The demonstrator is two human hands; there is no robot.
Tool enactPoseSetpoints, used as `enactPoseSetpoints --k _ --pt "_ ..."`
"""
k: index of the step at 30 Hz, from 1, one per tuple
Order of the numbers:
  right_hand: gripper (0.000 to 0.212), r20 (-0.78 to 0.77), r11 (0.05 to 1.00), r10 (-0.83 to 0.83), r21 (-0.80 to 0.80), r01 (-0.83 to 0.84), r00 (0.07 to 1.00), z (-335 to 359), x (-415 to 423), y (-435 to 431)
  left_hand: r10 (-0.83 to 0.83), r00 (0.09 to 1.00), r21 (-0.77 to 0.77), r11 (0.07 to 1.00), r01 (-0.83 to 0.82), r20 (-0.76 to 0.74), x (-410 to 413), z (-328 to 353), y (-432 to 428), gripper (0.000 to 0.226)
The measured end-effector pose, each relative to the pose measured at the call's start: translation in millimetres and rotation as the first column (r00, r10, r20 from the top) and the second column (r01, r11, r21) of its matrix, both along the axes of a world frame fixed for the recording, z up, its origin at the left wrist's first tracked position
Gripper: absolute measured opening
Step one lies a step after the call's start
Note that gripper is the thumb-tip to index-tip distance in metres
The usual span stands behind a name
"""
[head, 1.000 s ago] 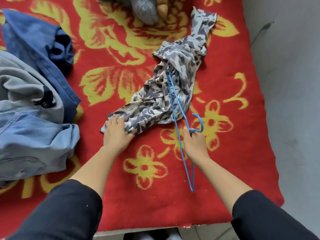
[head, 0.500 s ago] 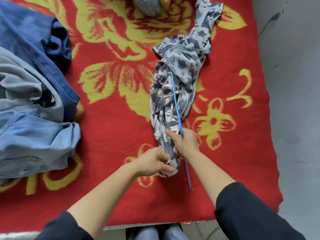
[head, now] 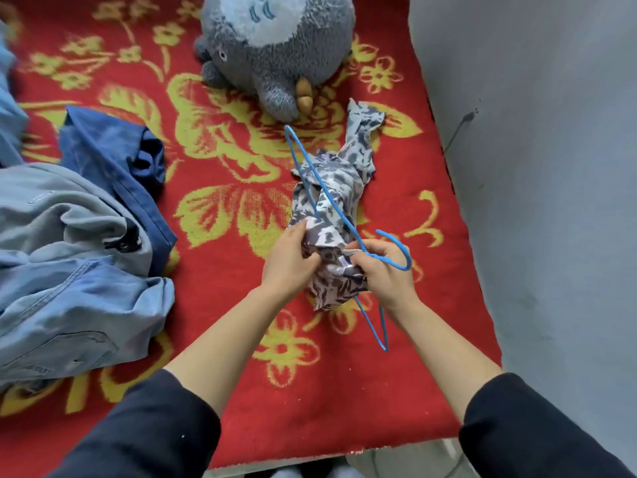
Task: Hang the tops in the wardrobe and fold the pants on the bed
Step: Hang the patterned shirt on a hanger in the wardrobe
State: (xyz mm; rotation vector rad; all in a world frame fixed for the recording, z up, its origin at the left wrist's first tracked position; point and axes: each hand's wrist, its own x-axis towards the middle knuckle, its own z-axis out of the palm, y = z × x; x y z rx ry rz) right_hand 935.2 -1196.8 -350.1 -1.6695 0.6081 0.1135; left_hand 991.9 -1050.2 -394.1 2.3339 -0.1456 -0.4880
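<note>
Hands clamp the limp, light camouflage top [head: 331,215]: left hand [head: 287,262] bunches fabric, right hand [head: 381,270] pinches collar and stiff blue hanger [head: 348,222].

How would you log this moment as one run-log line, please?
left hand: grips camouflage top | right hand: grips blue wire hanger and top | status: not yet hung

1. A round grey plush toy [head: 275,39] with a pale belly patch lies at 12 o'clock, a tan claw [head: 305,94] on the foot at its 5 o'clock side.
2. A red blanket [head: 213,305] patterned with yellow flowers and leaves spreads beneath it, from 9 o'clock to 3 o'clock.
3. A plain grey wall [head: 551,201] fills the 3 o'clock side, bordering the blanket's edge and bearing 1 thin dark streak [head: 463,127].
4. A pale strip of floor [head: 396,460] shows at 6 o'clock.
</note>
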Motion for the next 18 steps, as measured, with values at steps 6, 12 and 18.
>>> enactPoseSetpoints --k 6,12,18 --pt "0.011 0.09 0.982 0.187 -0.056 -0.183 0.978 96.6 -2.8 -0.9 0.085 0.996 -0.063 0.994 -0.084 0.008 -8.4 64.1 0.2 0.054" --pt "0.017 0.287 0.96 0.16 -0.267 -0.081 0.945 186.8 1.1 -9.2 0.28 0.942 -0.316 0.925 -0.213 0.185 -3.3 172.1 10.5 0.011" --pt "0.012 0.541 0.932 0.102 -0.345 0.11 0.835 287.7 12.7 -16.7 0.169 0.885 -0.431 0.902 0.039 0.433 4.9 327.9 33.2 0.011"
